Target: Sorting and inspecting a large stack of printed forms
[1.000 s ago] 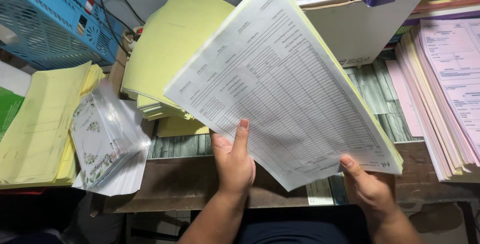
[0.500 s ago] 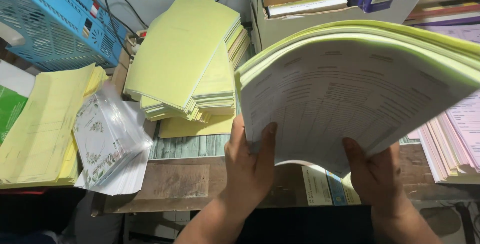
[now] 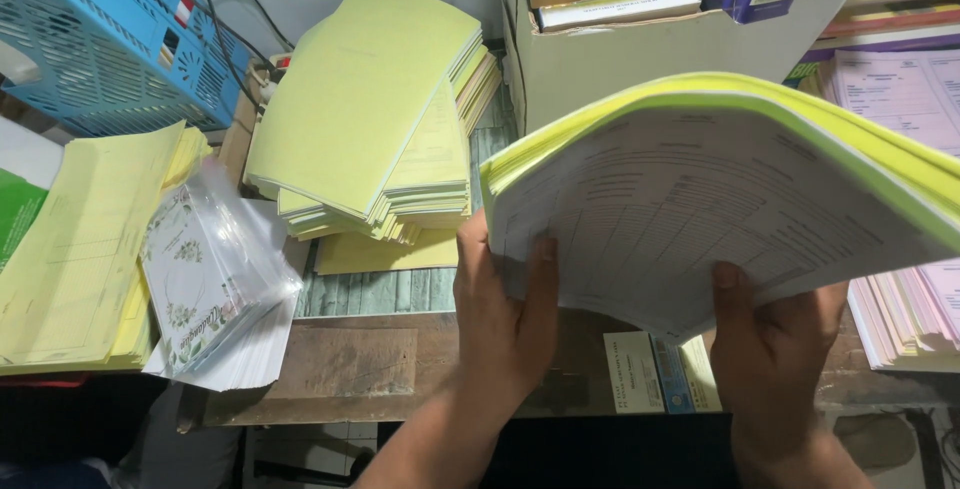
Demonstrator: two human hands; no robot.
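The thick sheaf of printed white and yellow forms (image 3: 720, 209) is held up above the near edge of the wooden desk (image 3: 350, 359), its underside bowed toward the person. The left hand (image 3: 505, 314) clasps its near-left edge, fingers pressed on the bottom sheet. The right hand (image 3: 775, 334) grips the near-right edge from below, thumb up against the paper. Left of the sheaf sits a fanned stack of yellow sheets (image 3: 375, 119). Further left lie a plastic-wrapped pack of floral cards (image 3: 205, 274) and another yellow pile (image 3: 80, 239). A blue basket (image 3: 95, 39) stands far left; pink forms (image 3: 905, 99) lie at right.
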